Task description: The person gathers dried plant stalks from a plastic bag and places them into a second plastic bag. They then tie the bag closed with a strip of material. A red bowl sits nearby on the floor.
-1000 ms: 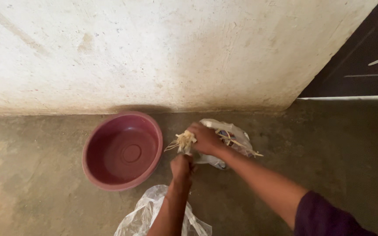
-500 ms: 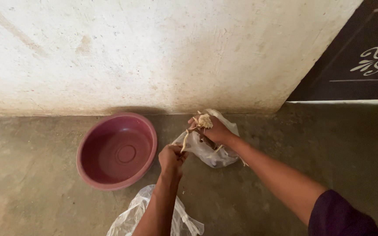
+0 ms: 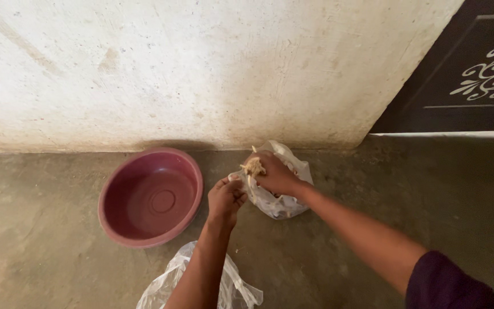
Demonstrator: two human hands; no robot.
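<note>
Right hand: fingers closed around a tuft of pale, stringy fibre, held at the mouth of the far bag; sleeve dark purple at the near right edge.

Left hand: fingers curled narrow, gripping the left edge of the far bag, just beside the right hand; a pale strand hangs between the two hands.

Far bag: clear plastic, crumpled, on the floor close to the wall, right of the basin; partly hidden by the right hand. Contents cannot be told beyond the fibre at its top.

Basin: round, maroon plastic, upright, on the floor left of the hands, near them but apart.

Near bag: clear plastic, crumpled, at the near edge, under the left forearm.

Floor: bare grey-brown concrete.

Wall: rough whitish plaster, across the far side.

Door: dark, with a white scroll ornament, far right.
</note>
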